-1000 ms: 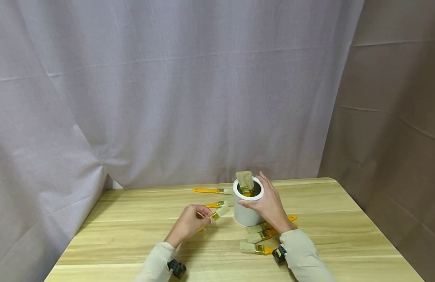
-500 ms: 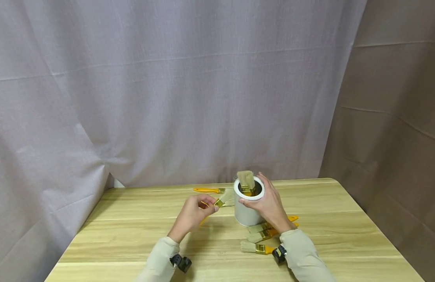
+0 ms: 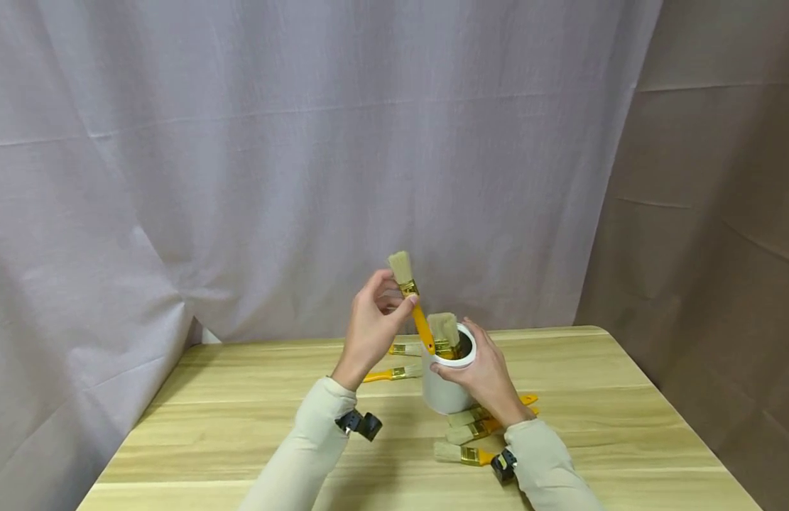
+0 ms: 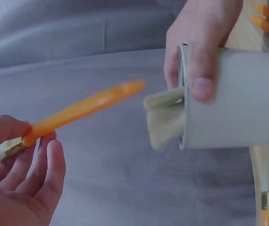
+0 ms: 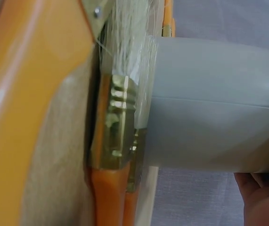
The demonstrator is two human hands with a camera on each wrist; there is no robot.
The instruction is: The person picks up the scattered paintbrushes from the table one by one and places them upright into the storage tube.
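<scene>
Left hand [image 3: 371, 328] pinches a paintbrush [image 3: 411, 300] at the brass ferrule, thumb and fingers curled on it. Brush is raised above the desk [image 3: 228, 419], bristles up, orange handle slanting down with its tip at the rim of the white cup [image 3: 447, 383]; the left wrist view shows the handle tip just outside the cup's mouth, not touching. Right hand [image 3: 486, 380] wraps the cup, thumb over the rim, holding it on the desk. 1 brush [image 3: 444, 331] is in the cup, bristles sticking out the top. Loose brushes on the desk: 2 left of the cup [image 3: 394, 373], a cluster in front of it by the right wrist [image 3: 466, 429]. Grey curtain [image 3: 273, 156] behind.
</scene>
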